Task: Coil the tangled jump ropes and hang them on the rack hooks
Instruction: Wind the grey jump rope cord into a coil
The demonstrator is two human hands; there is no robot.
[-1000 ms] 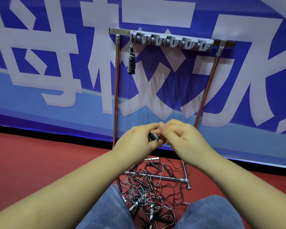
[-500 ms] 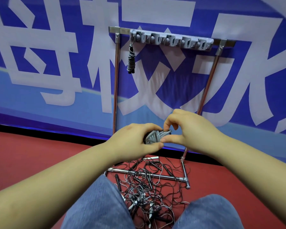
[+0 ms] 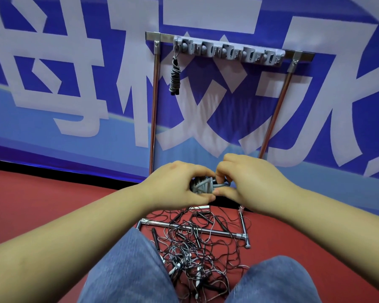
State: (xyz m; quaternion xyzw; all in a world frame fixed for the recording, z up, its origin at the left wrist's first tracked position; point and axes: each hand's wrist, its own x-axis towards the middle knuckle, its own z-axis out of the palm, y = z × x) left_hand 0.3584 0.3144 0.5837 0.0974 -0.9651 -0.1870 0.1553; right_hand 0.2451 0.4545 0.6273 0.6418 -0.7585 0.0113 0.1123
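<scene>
Against blue banner (image 3: 74, 132), tightly wound grey rope (image 3: 202, 186).

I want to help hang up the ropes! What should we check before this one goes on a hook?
1. Rope bundle held tight: ok, the left hand grips it.
2. Loop for hanging ready: ok, the right hand pinches a small grey loop sticking out of the bundle.
3. Bundle tied off so it won't unwind: cannot tell, the fingers hide the wrap.
4. Free hook on the rack: ok, only the leftmost hook has a hung rope.
5. Bundle free of the tangled pile on the floor: cannot tell, the hands hide whether a strand trails down.
</scene>
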